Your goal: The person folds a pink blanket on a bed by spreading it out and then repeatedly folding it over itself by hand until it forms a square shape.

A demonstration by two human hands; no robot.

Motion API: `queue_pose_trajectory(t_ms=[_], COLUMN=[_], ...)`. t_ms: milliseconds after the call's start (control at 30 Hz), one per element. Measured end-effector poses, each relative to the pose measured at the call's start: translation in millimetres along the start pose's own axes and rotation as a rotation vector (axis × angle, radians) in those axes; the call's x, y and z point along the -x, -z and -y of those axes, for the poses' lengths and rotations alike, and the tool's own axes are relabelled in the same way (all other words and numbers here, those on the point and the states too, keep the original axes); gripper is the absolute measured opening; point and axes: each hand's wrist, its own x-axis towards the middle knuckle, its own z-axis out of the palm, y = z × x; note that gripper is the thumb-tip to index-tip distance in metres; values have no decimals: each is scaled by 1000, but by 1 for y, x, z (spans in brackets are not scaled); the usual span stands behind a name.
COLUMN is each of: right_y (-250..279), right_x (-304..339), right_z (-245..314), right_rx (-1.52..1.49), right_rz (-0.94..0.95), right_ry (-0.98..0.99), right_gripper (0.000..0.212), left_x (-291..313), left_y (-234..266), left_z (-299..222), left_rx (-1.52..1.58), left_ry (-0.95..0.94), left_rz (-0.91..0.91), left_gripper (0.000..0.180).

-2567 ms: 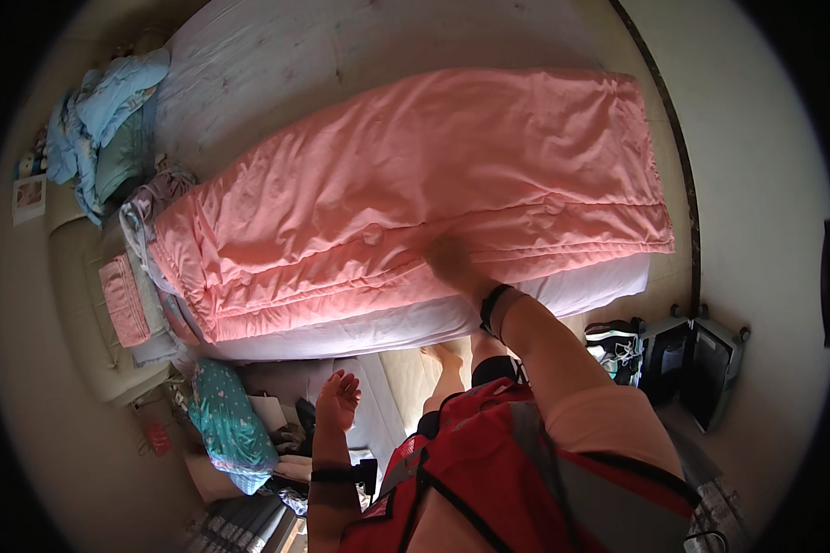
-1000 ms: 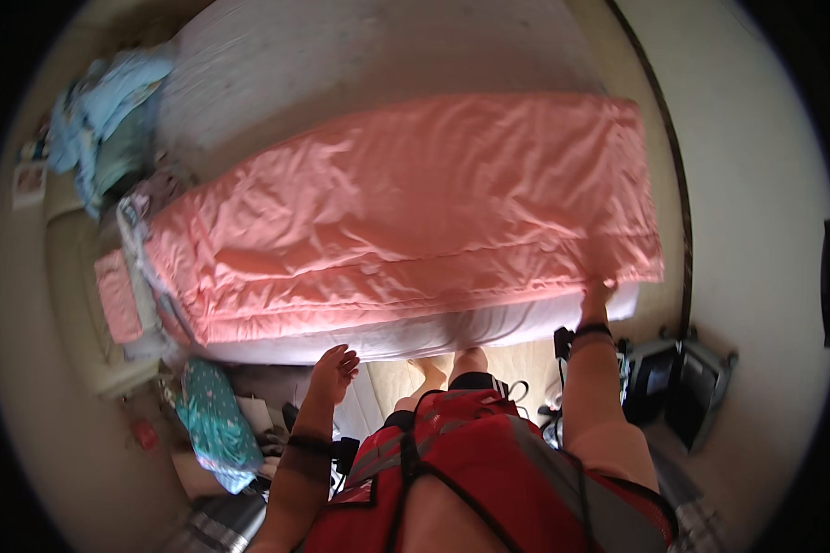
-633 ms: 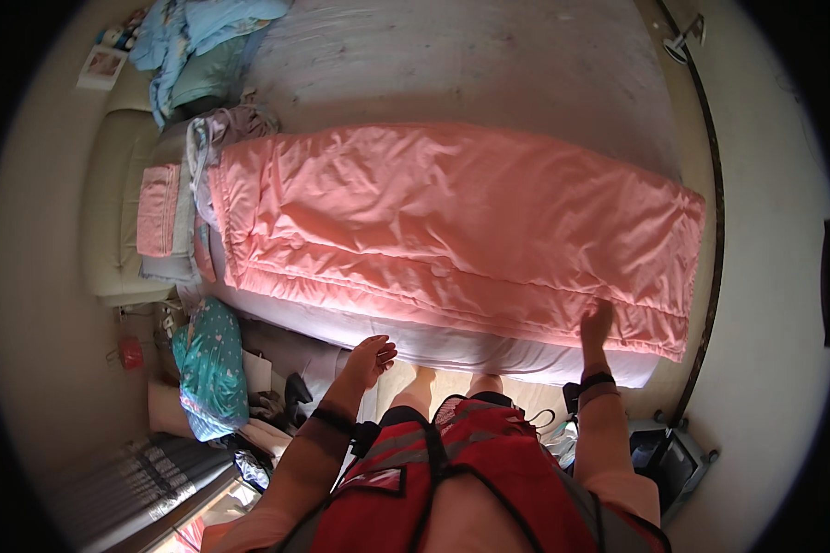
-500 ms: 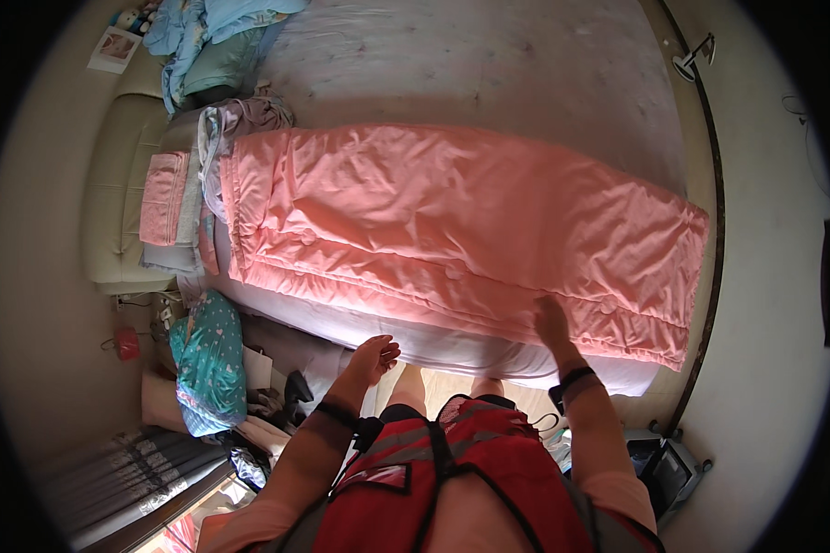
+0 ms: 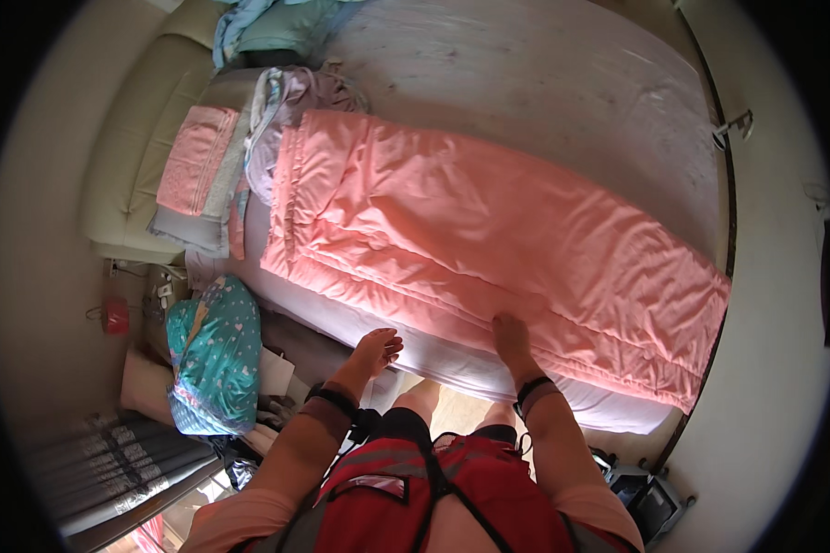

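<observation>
A pink quilt [image 5: 452,212] lies folded in a long strip along the near side of the bed, wrinkled, with a stitched seam running near its front edge. My right hand [image 5: 510,334] is over the quilt's near edge, back of the hand up; its fingers are hidden, so I cannot tell whether it grips the cloth. My left hand [image 5: 376,350] hangs in front of the bed's near edge, left of the right hand, with loosely curled fingers apart and nothing in them. Both wrists wear black bands.
A padded headboard [image 5: 148,147] stands at left. Beside it lie a folded pink towel [image 5: 195,161] and a crumpled lilac cloth [image 5: 290,115]. A teal patterned bundle [image 5: 217,359] is at lower left. Pale sheet [image 5: 526,74] covers the bed beyond; a dark case [image 5: 650,502] stands lower right.
My view has turned and shifted, so the bed appears tilted. My right hand has moved left along the quilt's near edge. My left hand stays in front of the bed, empty.
</observation>
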Motion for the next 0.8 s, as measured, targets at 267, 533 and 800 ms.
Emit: queue_pose_trajectory(t_ms=[267, 533, 800], right_y=[-27, -19, -16], right_x=[-57, -83, -63], right_z=[52, 74, 81], right_rx=[249, 16, -196], right_rz=[-277, 43, 17], right_ry=[149, 50, 105], right_gripper=[13, 12, 14], left_x=[-30, -52, -107], left_y=[82, 89, 67], left_z=[-18, -12, -19], left_rx=[-9, 45, 302], left_ry=[-25, 36, -4], left_rz=[-62, -10, 130], left_gripper=[21, 20, 18])
